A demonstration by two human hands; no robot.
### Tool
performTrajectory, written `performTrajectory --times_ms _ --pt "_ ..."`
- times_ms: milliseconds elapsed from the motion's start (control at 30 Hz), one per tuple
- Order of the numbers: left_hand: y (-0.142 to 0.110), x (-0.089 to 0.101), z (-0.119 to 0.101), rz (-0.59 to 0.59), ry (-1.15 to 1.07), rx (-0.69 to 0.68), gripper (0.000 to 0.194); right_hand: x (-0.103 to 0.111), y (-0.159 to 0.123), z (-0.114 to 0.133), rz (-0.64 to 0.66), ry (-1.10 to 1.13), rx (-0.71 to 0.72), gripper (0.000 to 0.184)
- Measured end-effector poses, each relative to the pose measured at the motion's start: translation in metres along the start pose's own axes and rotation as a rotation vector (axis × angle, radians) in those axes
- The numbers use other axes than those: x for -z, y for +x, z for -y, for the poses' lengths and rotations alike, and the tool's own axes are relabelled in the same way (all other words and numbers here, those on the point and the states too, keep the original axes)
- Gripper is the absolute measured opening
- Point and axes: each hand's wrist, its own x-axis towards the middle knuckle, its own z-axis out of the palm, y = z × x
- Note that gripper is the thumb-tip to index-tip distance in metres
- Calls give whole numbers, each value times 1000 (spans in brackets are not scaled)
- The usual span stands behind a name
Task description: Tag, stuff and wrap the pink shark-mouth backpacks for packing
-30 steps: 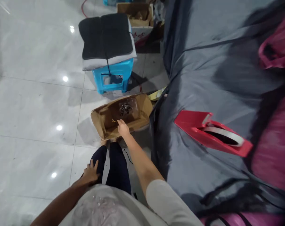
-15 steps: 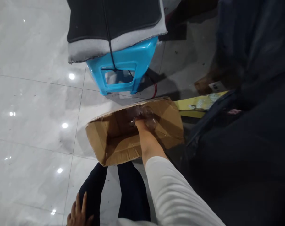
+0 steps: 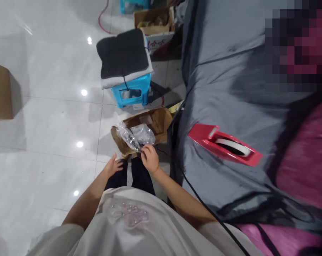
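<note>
Glossy grey tiled floor (image 3: 54,160), head view: right hand (image 3: 150,159) pinches a clear plastic bag (image 3: 134,138) of dark bits at its eleven o'clock, over an open brown cardboard box (image 3: 162,122). Left hand (image 3: 113,166), spread and apart at nine o'clock, would best support the bag from below.

Your right hand (image 3: 150,159) grips a clear plastic bag (image 3: 144,134) over the cardboard box (image 3: 163,121); your left hand (image 3: 113,166) hovers nearby, fingers apart; a red tape dispenser (image 3: 221,153) lies right
</note>
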Motion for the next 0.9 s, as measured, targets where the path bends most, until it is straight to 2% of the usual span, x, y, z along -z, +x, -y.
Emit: performTrajectory --times_ms 67,133,167,233,300,367,433,467,500,533,600,667,700,733,767,800,900 --pt "-14 12 -43 14 -394 -133 64 19 -44 24 -107 0 192 26" --pt "-33 15 -83 34 -738 -224 53 27 -82 46 -191 -40 296 27" --pt "-43 13 -100 40 -836 -252 46 29 -98 58 -225 -64 325 27" --pt "-65 8 -125 44 -866 -301 36 31 -121 81 -289 -97 360 28" --pt "-87 4 -143 57 -861 -367 32 38 -136 103 -347 -83 290 27" --pt "-109 3 -159 117 -867 -433 31 50 -148 120 -369 13 140 24" --pt "-132 2 -176 207 -836 -521 32 70 -162 129 -353 185 -22 28" --pt "-144 -1 -185 257 -803 -576 33 84 -172 130 -388 269 -91 33" --pt "-155 -6 -194 304 -758 -634 35 100 -183 130 -482 345 -149 40" --pt "-167 -12 -203 346 -704 -690 37 118 -197 127 -647 408 -200 47" --pt "-192 -29 -218 438 -601 -777 44 160 -233 117 -1154 531 -265 56" --pt "-217 -49 -230 543 -499 -816 51 200 -275 107 -1693 719 -255 51" --pt "-230 -59 -235 595 -457 -826 54 215 -295 103 -1852 816 -265 46" --pt "-243 -69 -240 650 -417 -831 56 226 -312 103 -1922 878 -279 43" --pt "-255 -80 -244 709 -379 -828 57 232 -325 105 -1911 923 -290 42" --pt "-267 -90 -249 764 -343 -822 58 234 -333 110 -1843 943 -298 44" --pt "-295 -125 -263 890 -259 -817 62 218 -329 136 -1421 1013 -240 61"
